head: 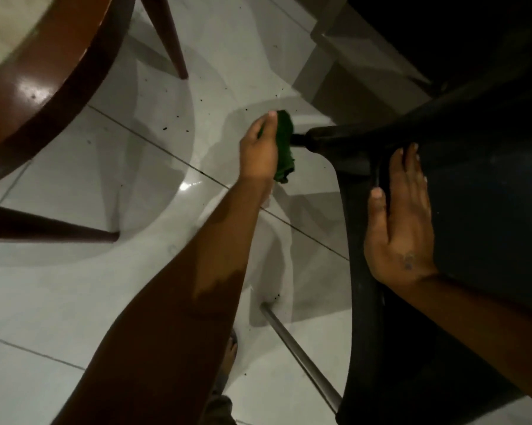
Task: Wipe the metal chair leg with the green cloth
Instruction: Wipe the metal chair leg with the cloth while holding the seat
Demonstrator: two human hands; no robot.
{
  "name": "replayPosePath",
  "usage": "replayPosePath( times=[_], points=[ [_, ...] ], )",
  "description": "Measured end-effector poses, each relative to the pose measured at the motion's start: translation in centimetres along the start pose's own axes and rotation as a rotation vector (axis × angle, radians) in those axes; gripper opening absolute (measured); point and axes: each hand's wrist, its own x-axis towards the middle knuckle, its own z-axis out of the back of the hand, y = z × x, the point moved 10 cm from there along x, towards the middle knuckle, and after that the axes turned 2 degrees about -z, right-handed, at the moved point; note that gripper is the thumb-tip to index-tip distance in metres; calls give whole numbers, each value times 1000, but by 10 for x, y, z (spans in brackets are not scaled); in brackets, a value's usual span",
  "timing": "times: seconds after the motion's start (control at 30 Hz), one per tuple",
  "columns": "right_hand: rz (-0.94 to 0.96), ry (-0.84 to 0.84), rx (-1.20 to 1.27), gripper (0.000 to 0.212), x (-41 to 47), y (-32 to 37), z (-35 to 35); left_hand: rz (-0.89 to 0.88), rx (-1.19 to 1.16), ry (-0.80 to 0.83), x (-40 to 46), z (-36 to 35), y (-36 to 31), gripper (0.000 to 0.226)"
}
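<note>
A black chair (479, 185) fills the right side, seen from above. My left hand (260, 148) is closed around a dark green cloth (284, 142), which wraps the chair's front leg just below the black socket (323, 139). The cloth hides that part of the leg. My right hand (399, 219) lies flat on the chair's seat edge, fingers together and pointing away from me. A second metal leg (298, 354) of the chair, bare and grey, slants down to the floor near the bottom centre.
A brown wooden table (44, 87) curves across the upper left, with its legs (169, 38) reaching the white tiled floor (154, 167). Small dark crumbs dot the tiles. My foot (228, 357) shows below my left forearm.
</note>
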Motion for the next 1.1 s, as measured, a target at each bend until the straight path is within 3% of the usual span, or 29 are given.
replayPosePath(
  times=[0.1, 0.23, 0.37, 0.5, 0.57, 0.63, 0.7, 0.77, 0.83, 0.97, 1.1],
  points=[
    [13, 5, 2, 61, -1, -1, -2, 132, 51, 43, 36, -26, 17, 56],
    [50, -17, 5, 62, -3, -8, -2, 248, 65, -20, 88, -5, 52, 48],
    [68, -9, -2, 66, -2, -5, -3, 216, 63, -87, 101, 6, 53, 21],
    [53, 13, -13, 72, -3, 0, -3, 195, -103, -39, 45, -16, 32, 23],
    [47, 24, -50, 77, -1, 1, -5, 101, -135, -7, 18, -34, 17, 16],
    [32, 25, -93, 80, 0, -4, -7, 5, -107, 13, 12, -45, 8, 23],
    [18, 18, -110, 83, 0, -9, -9, 22, -34, 21, 32, -35, 12, 24],
    [11, 7, -136, 86, 0, -17, -9, 116, 29, -5, 70, -18, 30, 19],
    [26, 0, -151, 87, 1, -20, -10, 247, 17, -61, 104, 0, 54, 38],
    [31, -15, -117, 89, 1, -15, -9, 326, -154, -95, 122, 0, 83, 53],
    [5, 23, -135, 88, -1, -6, -8, 257, -537, -195, 60, -15, 59, 34]
  ],
)
